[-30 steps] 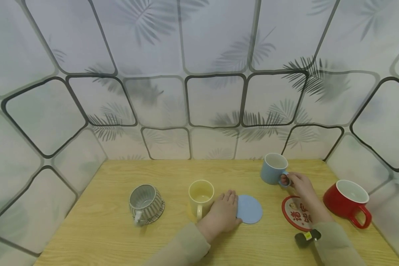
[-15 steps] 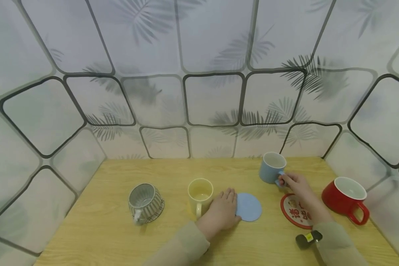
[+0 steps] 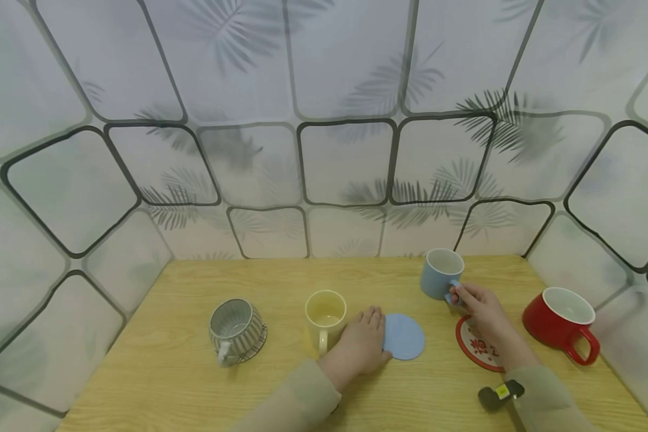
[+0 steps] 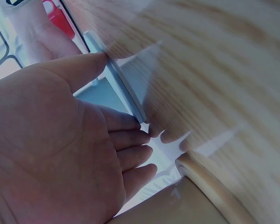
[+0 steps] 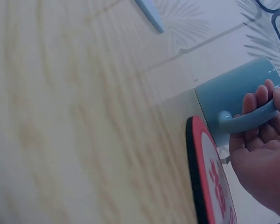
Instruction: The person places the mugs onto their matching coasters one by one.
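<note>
Pinching handle (image 5: 248, 122) of upright, white-lined blue mug (image 3: 435, 283) with right hand (image 3: 480, 307); touching light-blue coaster (image 3: 406, 337) with straight-fingered left hand (image 3: 359, 343) beside yellow mug (image 3: 326, 315), yellow inside and out.

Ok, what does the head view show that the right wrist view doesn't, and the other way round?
Head only: the striped mug, yellow mug, red mug and left hand.

Right wrist only: the black side edge of the red-rimmed coaster and the palm side of the right hand.

Both: the blue mug, that coaster, the right hand gripping the mug's handle, and the blue coaster.
</note>
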The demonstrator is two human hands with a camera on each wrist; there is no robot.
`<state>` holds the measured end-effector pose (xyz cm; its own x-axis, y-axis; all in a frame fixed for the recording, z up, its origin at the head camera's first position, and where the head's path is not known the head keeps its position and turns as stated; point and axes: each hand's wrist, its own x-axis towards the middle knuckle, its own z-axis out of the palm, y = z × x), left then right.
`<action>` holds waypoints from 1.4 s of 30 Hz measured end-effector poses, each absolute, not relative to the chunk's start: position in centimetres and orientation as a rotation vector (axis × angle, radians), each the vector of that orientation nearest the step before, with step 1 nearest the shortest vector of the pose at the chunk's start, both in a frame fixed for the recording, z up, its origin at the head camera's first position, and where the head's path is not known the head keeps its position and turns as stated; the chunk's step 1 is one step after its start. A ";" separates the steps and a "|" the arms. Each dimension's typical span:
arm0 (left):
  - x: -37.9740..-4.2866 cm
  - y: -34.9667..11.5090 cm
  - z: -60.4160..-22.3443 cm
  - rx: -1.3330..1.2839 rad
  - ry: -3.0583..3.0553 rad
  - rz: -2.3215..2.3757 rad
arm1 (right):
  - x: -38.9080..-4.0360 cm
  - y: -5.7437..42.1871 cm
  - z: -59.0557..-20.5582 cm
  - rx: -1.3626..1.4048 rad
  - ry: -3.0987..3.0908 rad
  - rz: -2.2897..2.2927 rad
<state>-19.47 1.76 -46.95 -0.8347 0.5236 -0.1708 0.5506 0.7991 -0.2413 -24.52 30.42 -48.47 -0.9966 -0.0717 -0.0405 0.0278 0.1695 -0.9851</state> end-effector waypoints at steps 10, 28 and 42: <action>-19.5 1.8 -47.0 0.860 2.894 -0.424 | -23.9 29.2 -48.2 -0.077 2.326 -2.060; -19.0 1.7 -46.3 0.857 2.892 -0.449 | -22.5 27.7 -47.8 -0.008 2.050 -2.260; -19.0 1.8 -46.4 0.836 2.883 -0.411 | -21.9 26.6 -47.8 -0.103 1.941 -2.402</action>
